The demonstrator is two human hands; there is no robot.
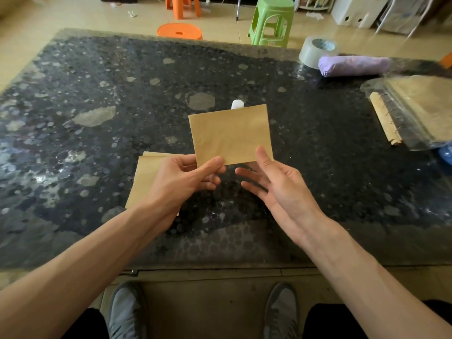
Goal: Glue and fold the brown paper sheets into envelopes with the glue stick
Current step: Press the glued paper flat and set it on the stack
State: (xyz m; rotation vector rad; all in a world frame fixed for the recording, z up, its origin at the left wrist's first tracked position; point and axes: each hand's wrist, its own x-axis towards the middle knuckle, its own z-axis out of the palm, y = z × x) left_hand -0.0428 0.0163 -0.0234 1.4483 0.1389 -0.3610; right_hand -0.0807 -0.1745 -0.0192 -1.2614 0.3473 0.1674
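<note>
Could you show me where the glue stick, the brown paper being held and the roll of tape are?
glue stick (237, 104): head view, white end showing above the paper.
brown paper (231, 134): head view, middle of its face.
roll of tape (310, 53): head view, its outer side.

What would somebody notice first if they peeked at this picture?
Probably the folded brown paper, held up in the middle over the dark speckled table: the left hand pinches its lower left corner, the thumb of the right hand touches its lower right edge. Then the bright green stool on the floor beyond, and the white glue stick peeking over the paper's top edge.
</note>
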